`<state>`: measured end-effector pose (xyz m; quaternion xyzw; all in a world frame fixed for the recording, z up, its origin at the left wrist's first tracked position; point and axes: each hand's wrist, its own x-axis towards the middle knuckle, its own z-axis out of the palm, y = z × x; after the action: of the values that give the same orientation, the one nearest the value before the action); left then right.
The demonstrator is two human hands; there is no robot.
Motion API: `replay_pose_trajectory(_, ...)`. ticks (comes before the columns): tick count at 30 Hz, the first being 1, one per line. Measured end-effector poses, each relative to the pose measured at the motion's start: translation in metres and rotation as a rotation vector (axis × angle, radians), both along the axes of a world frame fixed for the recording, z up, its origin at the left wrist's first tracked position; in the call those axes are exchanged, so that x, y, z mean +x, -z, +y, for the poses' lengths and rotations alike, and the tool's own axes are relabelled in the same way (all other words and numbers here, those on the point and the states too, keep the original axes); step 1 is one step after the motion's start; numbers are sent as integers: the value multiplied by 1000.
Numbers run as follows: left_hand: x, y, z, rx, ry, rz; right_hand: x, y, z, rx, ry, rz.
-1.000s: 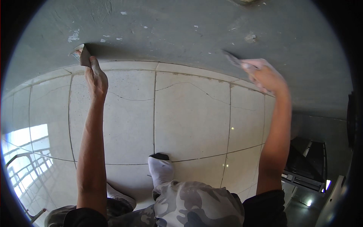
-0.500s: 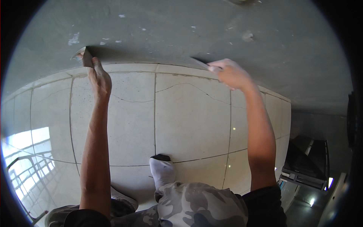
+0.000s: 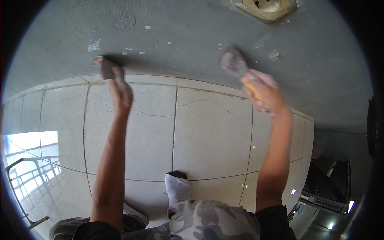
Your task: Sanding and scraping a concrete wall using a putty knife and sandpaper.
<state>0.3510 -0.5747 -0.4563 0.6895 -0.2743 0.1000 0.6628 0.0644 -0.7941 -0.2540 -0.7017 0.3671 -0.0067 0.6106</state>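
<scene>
My right hand point(image 3: 269, 91) is wrapped round the yellow handle of a putty knife point(image 3: 234, 63). Its broad blade, smeared with pale residue and slightly blurred, points up and left in front of the grey wall point(image 3: 180, 20). My left hand point(image 3: 122, 94) grips a flat, dark rectangular plate point(image 3: 108, 69) whose exact kind I cannot make out. Low on the wall, just above the baseboard, that plate casts a shadow to its right. White flecks and bare patches point(image 3: 94, 45) mark the paint near both hands.
A cream wall socket point(image 3: 266, 7) sits at the top right. Pale floor tiles point(image 3: 208, 140) with a crack run below the baseboard point(image 3: 156, 79). My socked foot point(image 3: 178, 188) rests on them. Black furniture point(image 3: 326, 180) stands at the right, and a metal frame point(image 3: 16, 188) at the left.
The putty knife has lifted off the wall's lower edge and turned, so its blade face shows. The view has shifted, bringing the socket in; the left hand still holds the plate low.
</scene>
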Motion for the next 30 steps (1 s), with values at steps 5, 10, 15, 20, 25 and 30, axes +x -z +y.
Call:
replay_pose_trajectory(5, 35, -34, 4, 38, -122, 331, 8, -3, 1, -11, 21, -11)
replay_pose_trajectory(10, 27, -25, -12, -60, -239, 25, 52, 25, 32, -47, -113, -6)
replay_pose_trajectory(15, 89, -1, 24, -353, -41, 209, -74, 25, 5, 180, 430, -329)
replay_pose_trajectory(20, 104, -40, 31, -212, -135, 235, -120, 64, 24, -137, 1020, -317)
replay_pose_trajectory(25, 99, -47, 27, -115, -189, 163, -10, 106, 49, -588, 979, -372)
replay_pose_trajectory(30, 73, -53, 12, -152, -125, 152, 43, 93, 13, -1109, 1053, -563)
